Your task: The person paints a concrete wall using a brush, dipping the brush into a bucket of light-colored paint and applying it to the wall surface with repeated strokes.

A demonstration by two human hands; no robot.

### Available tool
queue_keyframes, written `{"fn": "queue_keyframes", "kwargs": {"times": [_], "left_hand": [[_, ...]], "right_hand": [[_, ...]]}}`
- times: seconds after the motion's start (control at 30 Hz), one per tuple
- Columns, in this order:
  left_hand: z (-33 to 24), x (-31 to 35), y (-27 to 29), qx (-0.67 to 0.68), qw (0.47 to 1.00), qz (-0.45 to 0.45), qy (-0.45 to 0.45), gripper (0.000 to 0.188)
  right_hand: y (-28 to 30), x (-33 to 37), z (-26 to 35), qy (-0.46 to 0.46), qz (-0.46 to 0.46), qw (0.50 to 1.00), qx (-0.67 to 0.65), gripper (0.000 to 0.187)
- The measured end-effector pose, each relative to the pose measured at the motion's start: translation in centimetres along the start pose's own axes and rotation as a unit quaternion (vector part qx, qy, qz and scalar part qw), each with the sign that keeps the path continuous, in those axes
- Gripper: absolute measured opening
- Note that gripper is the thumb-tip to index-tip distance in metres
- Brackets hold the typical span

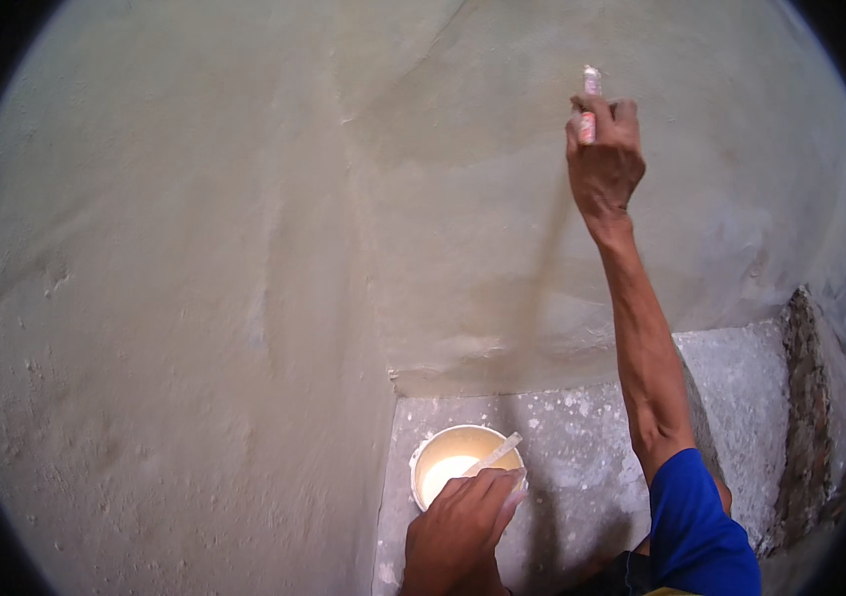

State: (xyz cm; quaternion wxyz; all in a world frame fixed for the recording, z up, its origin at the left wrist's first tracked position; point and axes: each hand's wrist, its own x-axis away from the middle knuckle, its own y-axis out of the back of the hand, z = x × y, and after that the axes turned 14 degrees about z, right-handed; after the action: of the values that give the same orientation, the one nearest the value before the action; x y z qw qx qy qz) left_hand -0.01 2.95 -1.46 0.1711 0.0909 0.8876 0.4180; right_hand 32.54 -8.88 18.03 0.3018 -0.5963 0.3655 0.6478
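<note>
My right hand is stretched far up against the grey plastered wall, fingers closed round a short stick-like handle mottled white, pink and orange. Whatever that handle ends in is hidden by the hand. Low down, my left hand has its fingers curled over the near rim of a small round bucket, which it seems to hold. White liquid lies in the bucket. A pale flat stick leans across its inside, with one end over the far right rim.
Two plastered walls meet in a corner to the left of the bucket. Under it is a grey ledge or floor spattered with white. A rough, broken-edged slab rises at the right.
</note>
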Motion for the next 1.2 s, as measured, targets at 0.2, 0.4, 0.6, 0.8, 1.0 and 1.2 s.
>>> {"fn": "queue_keyframes", "kwargs": {"times": [0.2, 0.4, 0.6, 0.8, 1.0, 1.2], "left_hand": [[-0.3, -1.8, -0.5, -0.001, 1.0, 0.007, -0.024, 0.029], [-0.6, -1.6, -0.3, -0.002, 1.0, 0.005, -0.016, 0.029], [-0.3, -1.4, 0.1, 0.002, 1.0, 0.005, 0.001, 0.026], [-0.4, -2.2, -1.0, -0.004, 1.0, 0.001, -0.029, 0.025], [-0.4, -2.0, -1.3, -0.023, 1.0, 0.019, -0.007, 0.025], [-0.8, -0.9, -0.1, 0.008, 1.0, -0.015, 0.022, 0.023]], "right_hand": [[-3.2, 2.7, 7.2, 0.157, 0.252, 0.946, -0.13, 0.018], [-1.9, -2.3, -0.5, 0.014, 0.135, 0.959, -0.249, 0.01], [3.5, -3.8, -7.0, 0.01, -0.014, 0.999, 0.047, 0.01], [-1.7, 1.7, 3.6, 0.121, 0.131, 0.983, -0.041, 0.016], [-1.6, 2.2, 3.6, 0.085, 0.173, 0.948, -0.254, 0.01], [4.5, -0.7, -7.8, 0.013, 0.027, 0.998, -0.058, 0.015]]}}
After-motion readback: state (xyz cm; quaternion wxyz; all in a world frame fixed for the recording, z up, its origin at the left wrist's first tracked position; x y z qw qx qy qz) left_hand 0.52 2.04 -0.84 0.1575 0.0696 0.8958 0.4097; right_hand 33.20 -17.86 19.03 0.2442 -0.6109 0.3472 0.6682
